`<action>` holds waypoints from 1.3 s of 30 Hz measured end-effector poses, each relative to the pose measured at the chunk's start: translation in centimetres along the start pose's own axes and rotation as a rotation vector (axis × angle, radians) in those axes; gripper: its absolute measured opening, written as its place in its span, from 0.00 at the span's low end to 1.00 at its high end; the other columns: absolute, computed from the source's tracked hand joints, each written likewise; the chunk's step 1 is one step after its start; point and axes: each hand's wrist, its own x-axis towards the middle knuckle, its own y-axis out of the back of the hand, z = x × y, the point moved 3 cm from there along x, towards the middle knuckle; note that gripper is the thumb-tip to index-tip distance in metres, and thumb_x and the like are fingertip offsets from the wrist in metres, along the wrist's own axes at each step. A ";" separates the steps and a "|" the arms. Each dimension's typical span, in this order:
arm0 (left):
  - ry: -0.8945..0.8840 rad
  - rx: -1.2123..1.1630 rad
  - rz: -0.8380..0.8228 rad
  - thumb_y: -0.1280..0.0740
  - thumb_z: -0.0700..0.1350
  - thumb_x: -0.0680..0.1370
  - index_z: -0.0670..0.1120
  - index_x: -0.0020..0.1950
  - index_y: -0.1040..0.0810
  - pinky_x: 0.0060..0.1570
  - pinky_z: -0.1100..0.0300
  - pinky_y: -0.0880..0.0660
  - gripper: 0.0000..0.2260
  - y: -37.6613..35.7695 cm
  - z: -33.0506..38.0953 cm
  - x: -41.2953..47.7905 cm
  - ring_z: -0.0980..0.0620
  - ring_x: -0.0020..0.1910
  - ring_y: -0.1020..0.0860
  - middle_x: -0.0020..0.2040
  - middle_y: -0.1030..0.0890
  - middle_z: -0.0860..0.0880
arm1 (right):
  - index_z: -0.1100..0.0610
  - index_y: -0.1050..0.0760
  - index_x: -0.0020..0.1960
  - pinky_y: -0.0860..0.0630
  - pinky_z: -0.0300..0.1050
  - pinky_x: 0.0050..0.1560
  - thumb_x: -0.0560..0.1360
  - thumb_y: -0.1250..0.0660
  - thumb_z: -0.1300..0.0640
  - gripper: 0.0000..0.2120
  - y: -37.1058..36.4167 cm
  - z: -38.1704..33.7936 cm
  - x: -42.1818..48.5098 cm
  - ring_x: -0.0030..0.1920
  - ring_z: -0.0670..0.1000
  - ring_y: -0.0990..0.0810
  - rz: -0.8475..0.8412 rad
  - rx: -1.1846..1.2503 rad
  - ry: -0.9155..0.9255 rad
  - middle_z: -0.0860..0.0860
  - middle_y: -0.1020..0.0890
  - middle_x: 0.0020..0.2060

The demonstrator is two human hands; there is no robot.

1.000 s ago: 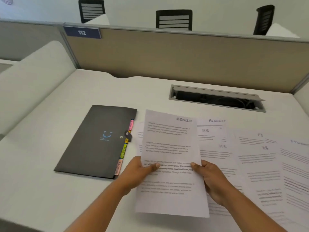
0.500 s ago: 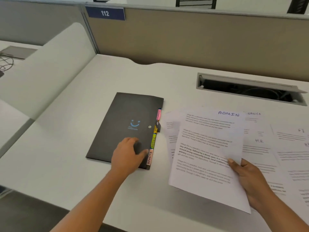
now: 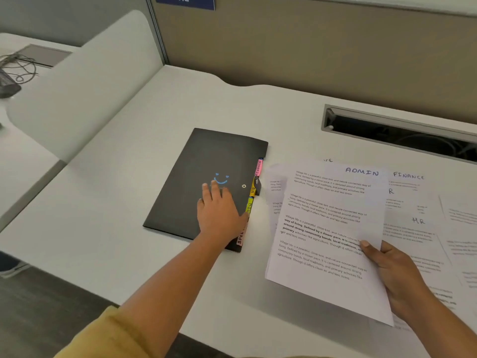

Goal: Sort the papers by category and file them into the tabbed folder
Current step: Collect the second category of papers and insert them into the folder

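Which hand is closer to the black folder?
Left. The left hand rests flat on the black folder; the right hand is off to its right, holding the ADMIN sheet.

On the desk (image 3: 124, 223), the folder (image 3: 191, 171) lies left of the spread papers (image 3: 418, 236), with the left hand (image 3: 219, 215) on its cover. The right hand (image 3: 395, 275) holds a sheet (image 3: 325, 228) above the papers.

On the white desk (image 3: 134, 161) a closed black tabbed folder (image 3: 196, 177) lies flat, coloured tabs (image 3: 249, 206) along its right edge; the left hand (image 3: 219, 215) rests on its cover, fingers straight, thumb at the tabs. The right hand (image 3: 392, 270) grips a sheet headed ADMIN (image 3: 327, 228) above loose papers (image 3: 423, 228) marked FINANCE and HR.
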 end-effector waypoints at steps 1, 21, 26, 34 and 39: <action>0.038 0.031 -0.051 0.39 0.67 0.74 0.43 0.77 0.44 0.73 0.41 0.44 0.41 0.0 0.2 0.3 0.34 0.77 0.53 0.79 0.50 0.40 | 0.60 0.20 0.56 0.16 0.54 0.40 0.78 0.33 0.59 0.09 0.1 -0.1 0.1 0.44 0.60 0.14 0.000 0.003 -0.002 0.58 0.13 0.49; -0.285 0.459 -0.058 0.40 0.38 0.79 0.53 0.77 0.42 0.32 0.53 0.25 0.28 7.1 1.9 -0.6 0.45 0.41 0.20 0.63 0.26 0.38 | 0.61 0.19 0.54 0.22 0.65 0.55 0.77 0.32 0.60 0.08 -0.4 -0.6 0.3 0.49 0.63 0.16 0.013 0.040 0.005 0.59 0.14 0.49; -0.161 0.492 0.008 0.41 0.49 0.80 0.43 0.66 0.29 0.26 0.58 0.36 0.16 6.5 1.9 -1.3 0.48 0.36 0.24 0.75 0.36 0.41 | 0.62 0.20 0.56 0.21 0.64 0.54 0.77 0.33 0.60 0.09 -1.0 -0.7 0.2 0.49 0.62 0.16 -0.015 0.053 0.008 0.59 0.14 0.49; -0.148 0.426 0.066 0.33 0.48 0.77 0.43 0.77 0.45 0.35 0.54 0.27 0.33 3.5 1.1 -1.7 0.41 0.64 0.27 0.80 0.49 0.43 | 0.61 0.20 0.54 0.16 0.55 0.41 0.77 0.33 0.60 0.08 -0.3 -0.8 0.3 0.39 0.57 0.14 -0.037 0.081 0.017 0.57 0.13 0.45; -0.186 0.403 0.041 0.30 0.44 0.76 0.41 0.78 0.49 0.46 0.51 0.21 0.37 4.2 1.1 -2.0 0.43 0.64 0.27 0.79 0.50 0.42 | 0.62 0.20 0.56 0.17 0.56 0.43 0.77 0.33 0.60 0.09 -0.2 -0.7 0.2 0.43 0.59 0.14 -0.034 0.088 0.016 0.59 0.13 0.48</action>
